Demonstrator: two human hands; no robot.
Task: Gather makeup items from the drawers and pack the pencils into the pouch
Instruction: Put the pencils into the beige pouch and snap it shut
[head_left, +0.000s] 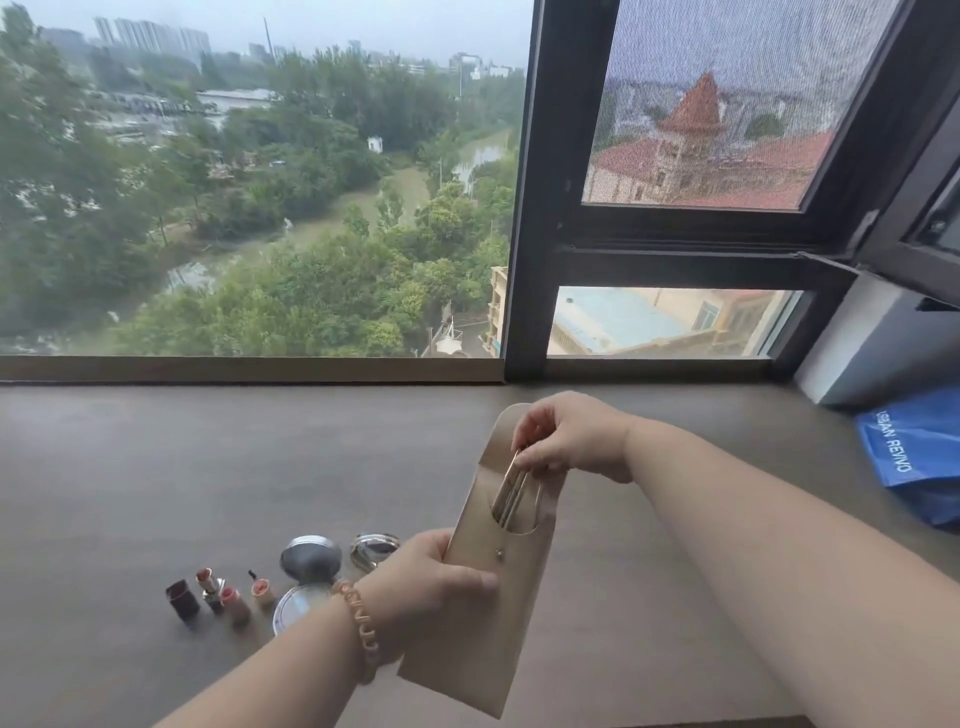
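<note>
Pouch (480, 608) held upright above the near middle of the counter (130, 467), flap up and open. Left hand (431, 582) clamps its lower body, bead bracelet (358, 623) on that wrist. Right hand (566, 441) pinches the tops of the pencils (511, 496), which stand half inside the pocket mouth. Advice: keep the pouch steady and tilted back, push the bundle straight down, ends together, so no tip snags the pocket edge. Left of the pouch: lipsticks (213, 592), round compacts (311, 558). Far right: blue bag (914, 452). Beyond: window (691, 260).
</note>
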